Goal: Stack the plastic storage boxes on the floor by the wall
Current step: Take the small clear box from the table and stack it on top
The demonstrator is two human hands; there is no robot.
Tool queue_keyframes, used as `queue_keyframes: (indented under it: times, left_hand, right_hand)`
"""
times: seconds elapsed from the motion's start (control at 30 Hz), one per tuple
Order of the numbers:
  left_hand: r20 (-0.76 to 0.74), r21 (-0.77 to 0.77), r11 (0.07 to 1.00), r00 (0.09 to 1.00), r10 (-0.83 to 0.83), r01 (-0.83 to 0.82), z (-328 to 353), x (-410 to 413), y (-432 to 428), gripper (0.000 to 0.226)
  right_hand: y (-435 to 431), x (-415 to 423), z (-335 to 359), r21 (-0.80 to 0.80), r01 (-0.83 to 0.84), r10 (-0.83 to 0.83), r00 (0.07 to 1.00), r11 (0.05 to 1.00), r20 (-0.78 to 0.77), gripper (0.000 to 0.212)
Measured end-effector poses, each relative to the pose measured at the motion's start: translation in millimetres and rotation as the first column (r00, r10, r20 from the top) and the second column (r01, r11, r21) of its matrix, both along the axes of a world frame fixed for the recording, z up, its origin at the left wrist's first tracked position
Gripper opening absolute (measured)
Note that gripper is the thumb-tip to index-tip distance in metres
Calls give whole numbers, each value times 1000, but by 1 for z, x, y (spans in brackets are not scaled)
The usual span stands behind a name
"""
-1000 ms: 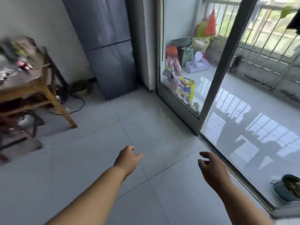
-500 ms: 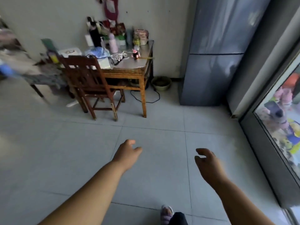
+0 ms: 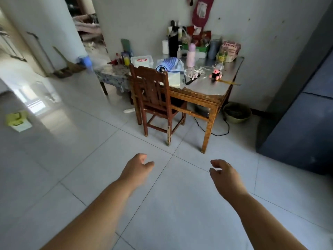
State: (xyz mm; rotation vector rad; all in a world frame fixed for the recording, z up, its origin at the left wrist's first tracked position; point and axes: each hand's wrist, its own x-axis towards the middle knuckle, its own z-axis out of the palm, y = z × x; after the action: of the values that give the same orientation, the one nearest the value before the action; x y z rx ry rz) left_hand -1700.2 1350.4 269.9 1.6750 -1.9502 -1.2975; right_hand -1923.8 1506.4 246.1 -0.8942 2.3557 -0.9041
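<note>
Both hands, left point(image 3: 137, 166) and right point(image 3: 225, 175), hang loosely curled and empty over the tiled floor point(image 3: 171, 204) before a chair point(image 3: 155, 98) and table point(image 3: 212, 87); I cannot make out any storage boxes

A chair point(image 3: 156, 98) stands in front of a table point(image 3: 207, 87) set against the wall point(image 3: 252, 42). A fridge point(image 3: 302, 123) stands right of the table, a basin point(image 3: 237, 112) on the floor between them.

Floor point(image 3: 90, 159): pale grey tiles w/ darker grout lines. Chair point(image 3: 155, 98): dark red-brown wood. Table point(image 3: 207, 100): amber wood, silvery top. Fridge point(image 3: 297, 132): slate blue. Basin point(image 3: 237, 112): olive green. Floor box point(image 3: 17, 120): yellow-green lid, white body. Flask point(image 3: 190, 55): pink.
</note>
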Motion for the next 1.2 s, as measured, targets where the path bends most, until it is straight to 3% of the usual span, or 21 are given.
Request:
queue_keyframes:
  times: [0.27, 0.7, 1.2]
  left_hand:
    - [-12, 1, 997, 997, 78, -78, -11, 12, -145, 54]
    - [15, 43, 992, 993, 118, -118, -8, 42, -417, 50]
    - [-17, -18, 989, 989, 148, -148, 1, -37, -742, 43]
  right_hand:
    - [-172, 5, -9, 24, -122, 122, 993, 992, 1, 31]
    - [-445, 27, -8, 58, -161, 159, 987, 985, 37, 28]
    - [-782, -29, 2, -32, -283, 284, 959, 958, 8, 26]
